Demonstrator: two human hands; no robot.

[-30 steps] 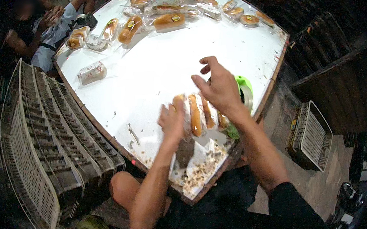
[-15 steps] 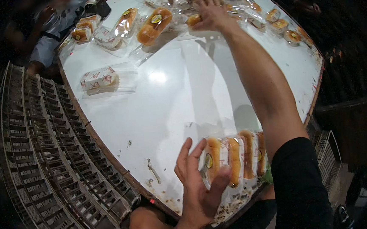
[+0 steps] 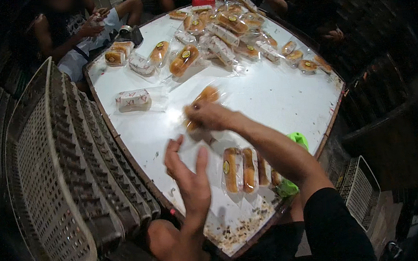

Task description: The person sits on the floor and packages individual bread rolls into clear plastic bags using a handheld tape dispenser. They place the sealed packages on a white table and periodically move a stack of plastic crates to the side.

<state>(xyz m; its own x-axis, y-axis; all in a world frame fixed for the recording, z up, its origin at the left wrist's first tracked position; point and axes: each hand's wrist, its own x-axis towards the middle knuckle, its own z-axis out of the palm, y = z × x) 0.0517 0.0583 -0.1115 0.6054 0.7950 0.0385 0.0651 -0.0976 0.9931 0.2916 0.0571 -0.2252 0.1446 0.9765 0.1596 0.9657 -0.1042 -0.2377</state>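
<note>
Over the middle of the white table, my right hand [image 3: 210, 117] is closed on a wrapped bread roll [image 3: 207, 94], slightly blurred. The roll is golden brown inside clear plastic, tilted, and partly covered by my fingers. My left hand [image 3: 189, 178] is open and holds nothing, thumb and fingers apart, just to the left of a row of wrapped bread rolls [image 3: 230, 170]. Those rolls lie side by side near the front of the table, and my right forearm hides the row's right end. A separate wrapped roll [image 3: 134, 101] with its printed white paper showing lies at the left.
A heap of wrapped rolls [image 3: 222, 37] covers the table's [image 3: 270, 104] far side. A bright green object [image 3: 287, 188] lies by the row. Stacked plastic crates [image 3: 52, 180] stand at the left, another crate [image 3: 363, 192] at the right. Other people sit around the far edge.
My right hand has come back from the far heap with a wrapped roll in it. My left hand has moved left, off the row. The view has shifted, showing more of the far side.
</note>
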